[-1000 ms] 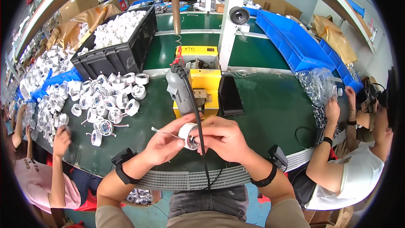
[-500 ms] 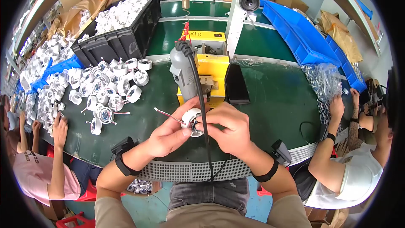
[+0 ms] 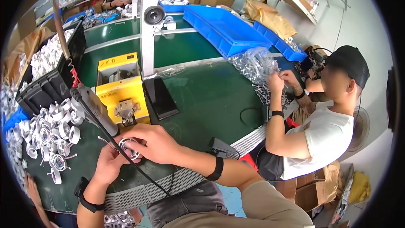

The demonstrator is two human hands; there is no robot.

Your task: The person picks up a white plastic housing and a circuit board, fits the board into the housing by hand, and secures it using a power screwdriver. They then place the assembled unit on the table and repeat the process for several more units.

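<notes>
Lit bright & fairly even, w/ small glare spot on glossy dark-green surface (image 3: 112, 33), upper L of frame. Bows pale-grey perforated strip (image 3: 126, 199), lower L, fisheye-style. Softens twd L rim; falls to black in corners.

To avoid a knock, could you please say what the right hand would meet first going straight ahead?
Probably the round white plastic part, which the right hand touches; depth beyond it is unclear.

Round component (image 3: 130, 152), one: short white ring, dark-centred, open face tilted upward; interior partly hidden. Thin wire lead (image 3: 103, 140) with pale tip, projecting between 9 and 10 o'clock. Location: 8 o'clock from the view's centre, held between left grip (image 3: 109, 160) and right grip (image 3: 154, 143).
</notes>
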